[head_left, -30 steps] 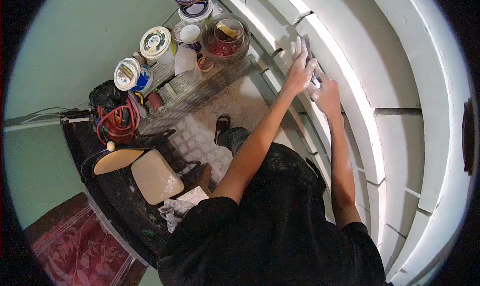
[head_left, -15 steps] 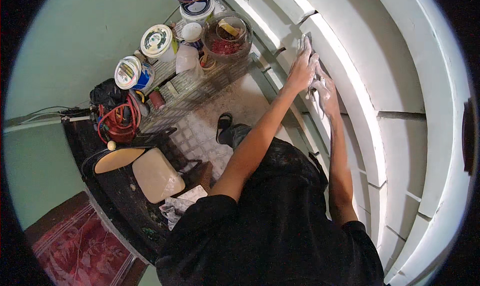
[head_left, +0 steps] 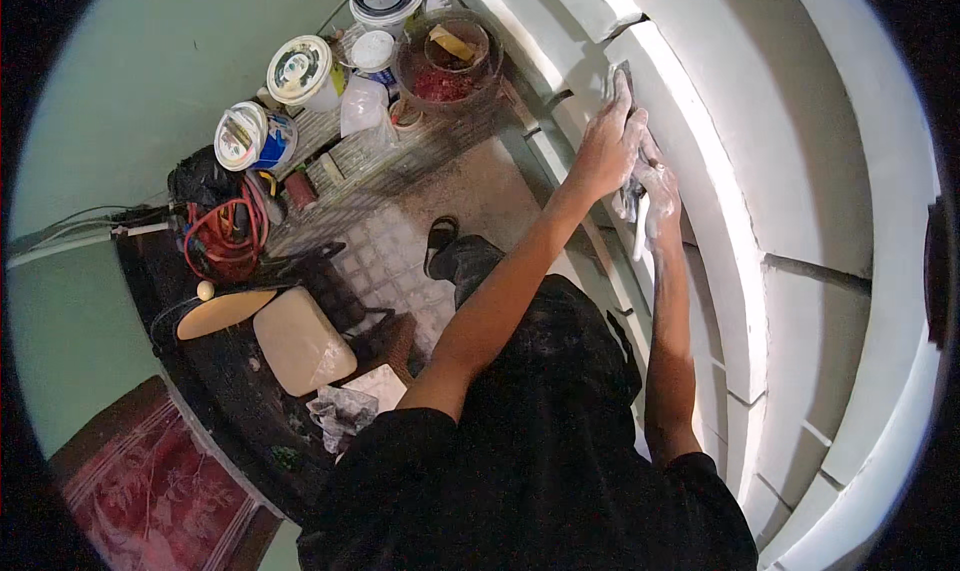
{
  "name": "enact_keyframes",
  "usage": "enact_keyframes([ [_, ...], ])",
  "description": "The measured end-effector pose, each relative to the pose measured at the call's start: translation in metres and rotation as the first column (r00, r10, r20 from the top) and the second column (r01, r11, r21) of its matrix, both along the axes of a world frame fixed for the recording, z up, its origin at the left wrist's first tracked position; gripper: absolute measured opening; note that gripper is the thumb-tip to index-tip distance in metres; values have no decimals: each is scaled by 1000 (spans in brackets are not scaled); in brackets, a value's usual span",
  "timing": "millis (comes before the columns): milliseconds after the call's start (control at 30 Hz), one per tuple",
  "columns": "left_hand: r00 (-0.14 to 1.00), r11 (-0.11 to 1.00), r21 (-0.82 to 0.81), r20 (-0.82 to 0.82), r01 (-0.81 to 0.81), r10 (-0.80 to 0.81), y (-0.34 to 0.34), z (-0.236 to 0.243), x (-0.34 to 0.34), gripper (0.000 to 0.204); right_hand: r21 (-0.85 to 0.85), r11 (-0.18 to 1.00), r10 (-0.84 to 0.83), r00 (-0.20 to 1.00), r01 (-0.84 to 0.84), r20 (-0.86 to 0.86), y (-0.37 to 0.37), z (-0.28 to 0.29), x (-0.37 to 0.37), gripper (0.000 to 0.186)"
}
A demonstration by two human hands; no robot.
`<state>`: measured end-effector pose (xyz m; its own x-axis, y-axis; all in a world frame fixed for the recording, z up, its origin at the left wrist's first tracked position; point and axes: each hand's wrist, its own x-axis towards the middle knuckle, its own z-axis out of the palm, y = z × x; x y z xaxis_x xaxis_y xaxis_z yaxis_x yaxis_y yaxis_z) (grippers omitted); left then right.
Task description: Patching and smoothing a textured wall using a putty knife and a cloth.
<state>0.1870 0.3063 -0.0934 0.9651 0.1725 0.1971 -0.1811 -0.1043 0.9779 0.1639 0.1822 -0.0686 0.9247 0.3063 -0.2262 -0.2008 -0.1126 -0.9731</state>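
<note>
Both my hands are up at the white stepped panelling on the right and are dusted with white. My left hand [head_left: 608,146] has its fingers stretched forward along a flat grey piece [head_left: 626,71] whose tip shows past them, against the side of a white ledge [head_left: 690,111]. Just behind and to the right, my right hand [head_left: 657,193] is curled close to the left one, around the lower part of the same piece. Some pale, whitish bits stick out below the right fingers. Most of the piece is hidden by my hands, so its exact kind cannot be told.
On a slatted bench stand paint buckets [head_left: 300,73], a clear round basin [head_left: 450,63] and a plastic bag [head_left: 363,106]. A coiled red hose [head_left: 228,229], a beige-seated chair [head_left: 303,341] and a crumpled grey cloth [head_left: 343,411] lie to my left. My sandalled foot [head_left: 441,239] rests on the tiled floor.
The whole view has shifted slightly, with the bench and chair now farther left. Both hands remain together at nearly the same spot on the panelling, fingers slightly changed.
</note>
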Motion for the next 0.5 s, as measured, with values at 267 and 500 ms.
enact_keyframes([
  [267, 990, 990, 59, 64, -130, 127, -7, -1, 5, 63, -23, 998, -64, 998, 65, 27, -2, -11, 11, 50],
  [500, 994, 994, -109, -108, -6, -6, 10, 9, 14, 63, -48, 994, -93, 988, 99, 122, 14, -9, 16, 49],
])
